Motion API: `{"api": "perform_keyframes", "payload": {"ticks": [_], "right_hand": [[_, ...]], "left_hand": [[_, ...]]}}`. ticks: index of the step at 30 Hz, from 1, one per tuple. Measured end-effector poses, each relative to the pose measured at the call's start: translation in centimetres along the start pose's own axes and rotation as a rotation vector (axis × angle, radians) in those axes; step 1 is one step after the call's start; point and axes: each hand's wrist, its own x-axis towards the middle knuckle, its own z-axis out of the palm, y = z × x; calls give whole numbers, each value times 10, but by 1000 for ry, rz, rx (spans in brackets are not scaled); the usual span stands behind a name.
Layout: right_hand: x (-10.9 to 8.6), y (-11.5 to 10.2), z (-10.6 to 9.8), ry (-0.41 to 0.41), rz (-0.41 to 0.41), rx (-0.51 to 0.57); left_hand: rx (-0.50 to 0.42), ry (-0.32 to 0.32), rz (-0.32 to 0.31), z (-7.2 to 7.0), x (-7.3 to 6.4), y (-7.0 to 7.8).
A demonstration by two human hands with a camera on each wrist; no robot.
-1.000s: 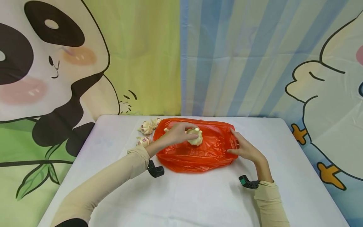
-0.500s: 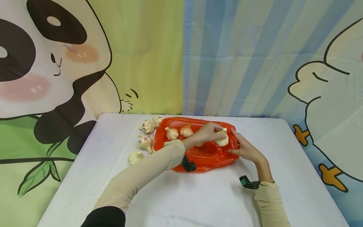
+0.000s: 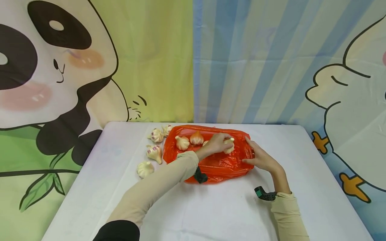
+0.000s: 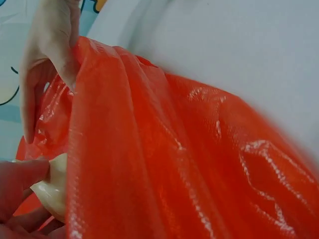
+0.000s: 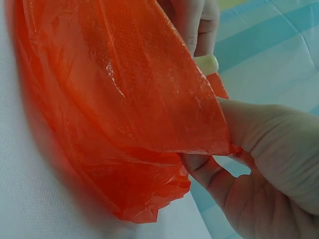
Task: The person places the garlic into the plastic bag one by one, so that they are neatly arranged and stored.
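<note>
A red plastic bag (image 3: 220, 170) lies on the white table with its mouth open. My left hand (image 3: 217, 143) reaches into it and holds a garlic bulb (image 3: 230, 146) between thumb and fingers. In the left wrist view, the bag's wall partly covers that pale garlic bulb (image 4: 54, 186). At the bag's right end, my right hand (image 3: 261, 157) grips the rim, with plastic between thumb and fingers; the right wrist view shows this hand (image 5: 259, 154) pinching the edge. Inside the bag, toward its left, lie a garlic bulb (image 3: 182, 143) and a browner one (image 3: 197, 137). Another is mostly hidden by my left hand.
Left of the bag, several garlic bulbs lie on the table, among them a purple-streaked one (image 3: 154, 153) and a white one (image 3: 145, 169). A curtain (image 3: 229, 60) with cartoon animals hangs behind the table (image 3: 223, 214).
My left hand has carried the garlic bulb rightward across the bag, then slightly back left and down into it. My right hand has stayed at the bag's right rim.
</note>
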Motion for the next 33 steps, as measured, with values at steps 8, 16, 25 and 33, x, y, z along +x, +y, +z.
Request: {"api": "perform_keyframes", "payload": {"ticks": [8,16,25,33], "right_hand": [[1,3,1,3,-1,-11],[2,1,2,2,15,-17],[5,-1,2,6,15,-33],[0,-1,-1,13,25,-38]], "left_hand": [[47,-77,1,9,4,-6],[35,-27,-47,7,8,-11],[157,-82,-29,-21,-21,0],[72,-7,180,-67,-140,-20]]}}
